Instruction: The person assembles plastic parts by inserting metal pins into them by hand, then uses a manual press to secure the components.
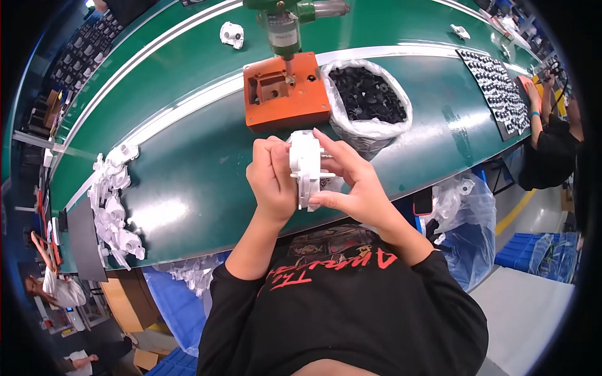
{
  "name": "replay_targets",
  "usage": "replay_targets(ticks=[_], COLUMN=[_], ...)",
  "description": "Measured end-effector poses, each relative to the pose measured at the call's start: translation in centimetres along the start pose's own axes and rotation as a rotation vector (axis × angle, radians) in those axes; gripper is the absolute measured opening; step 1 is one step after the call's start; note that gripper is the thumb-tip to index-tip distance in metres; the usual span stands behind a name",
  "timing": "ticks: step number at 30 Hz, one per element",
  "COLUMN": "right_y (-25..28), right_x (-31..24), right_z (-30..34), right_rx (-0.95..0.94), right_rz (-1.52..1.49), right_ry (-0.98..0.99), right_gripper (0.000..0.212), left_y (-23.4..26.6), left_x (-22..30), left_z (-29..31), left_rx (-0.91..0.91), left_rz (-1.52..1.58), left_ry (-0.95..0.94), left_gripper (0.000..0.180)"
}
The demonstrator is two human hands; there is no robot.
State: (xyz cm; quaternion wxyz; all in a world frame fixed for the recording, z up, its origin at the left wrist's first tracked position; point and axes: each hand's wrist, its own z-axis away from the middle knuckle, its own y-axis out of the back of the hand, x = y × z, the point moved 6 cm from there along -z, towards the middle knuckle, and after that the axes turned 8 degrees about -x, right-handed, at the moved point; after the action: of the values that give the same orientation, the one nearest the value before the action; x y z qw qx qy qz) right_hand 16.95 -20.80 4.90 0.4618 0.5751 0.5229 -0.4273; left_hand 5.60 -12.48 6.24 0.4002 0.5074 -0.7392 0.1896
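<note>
A white moulded plastic housing (305,164) is held upright on edge between my two hands, above the near edge of the green bench. My left hand (271,178) grips its left side with the fingers curled. On the other side my right hand (353,178) has its fingers and thumb around the edges, next to thin pegs sticking out. Just beyond my hands stands an orange fixture block (285,113) with a recessed pocket. The tip of a green press tool (283,31) points down at the block. Beside it, a clear-lined bag (370,128) holds many small black parts (367,94).
White housings (113,207) are heaped along the bench's left end. Another housing (232,35) lies on the far green belt. At right is a board of black-and-white parts (495,91) near a co-worker's hand (533,94). Lined blue bins (464,213) stand below the bench edge.
</note>
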Motion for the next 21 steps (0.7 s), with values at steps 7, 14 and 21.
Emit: replay_targets(ticks=[7,14,21], right_y=[0.6,0.0,0.4], right_x=[0.8,0.9,1.4], right_z=[0.3,0.6,1.2], right_rx=[0.044,0.059,0.089], right_rz=[0.010,-0.104,-0.180], right_ry=[0.014,-0.071,-0.098], right_gripper=[0.087,0.085,0.088], left_y=[-0.7,-0.5,-1.7], left_x=[-0.4,0.1,-0.1], left_z=[-0.3,-0.6,-0.6], left_rx=[-0.058,-0.070,-0.142], left_rz=[-0.130,-0.188,-0.247], left_ry=[0.034,0.056,0.093], left_gripper=[0.021,0.022,0.020])
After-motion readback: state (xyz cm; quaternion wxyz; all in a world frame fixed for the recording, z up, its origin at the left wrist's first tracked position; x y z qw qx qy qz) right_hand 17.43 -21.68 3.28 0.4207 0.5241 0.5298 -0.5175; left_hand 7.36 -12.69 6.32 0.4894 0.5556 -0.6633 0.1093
